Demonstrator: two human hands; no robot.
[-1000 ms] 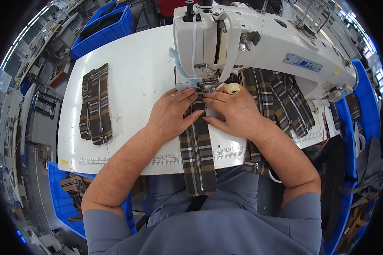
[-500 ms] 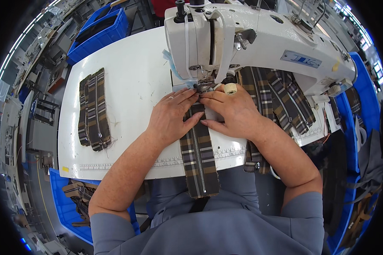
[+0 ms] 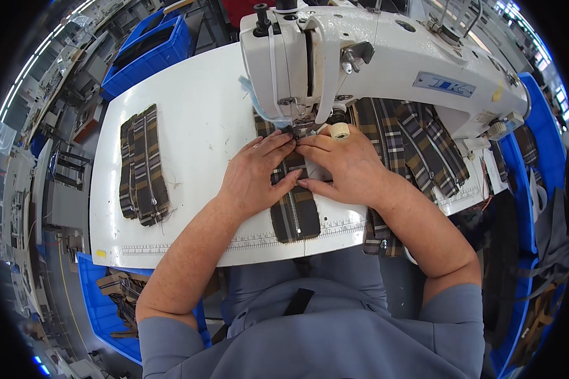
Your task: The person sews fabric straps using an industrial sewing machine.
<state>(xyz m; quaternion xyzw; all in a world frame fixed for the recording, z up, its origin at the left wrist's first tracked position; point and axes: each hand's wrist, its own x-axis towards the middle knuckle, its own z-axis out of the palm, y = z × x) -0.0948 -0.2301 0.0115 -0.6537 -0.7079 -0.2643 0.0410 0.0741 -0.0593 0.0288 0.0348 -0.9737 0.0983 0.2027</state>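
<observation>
My left hand (image 3: 253, 174) lies open on a brown plaid strip with a zipper (image 3: 292, 224), fingertips at the presser foot (image 3: 302, 129) of a white sewing machine (image 3: 389, 63), thumb reaching over the strip's middle. From the right, my right hand (image 3: 348, 167) rests on the same strip, its fingers extended just in front of the foot and its thumb lower down. Part of the strip is hidden under my fingers; plaid fabric also shows beyond the foot. More plaid zipper strips lie at the left (image 3: 142, 164) and beneath the machine arm at the right (image 3: 423, 145).
The white table (image 3: 189, 107) has a ruler along its curved front edge. Blue bins stand at back left (image 3: 145, 60), lower left (image 3: 98, 316) and along the right side (image 3: 537, 107), some holding fabric pieces. Further benches and machines line the left background.
The zipper strip has slid away from me into the machine: its near end hung over the table edge and now lies on the tabletop. My hands remain near the foot.
</observation>
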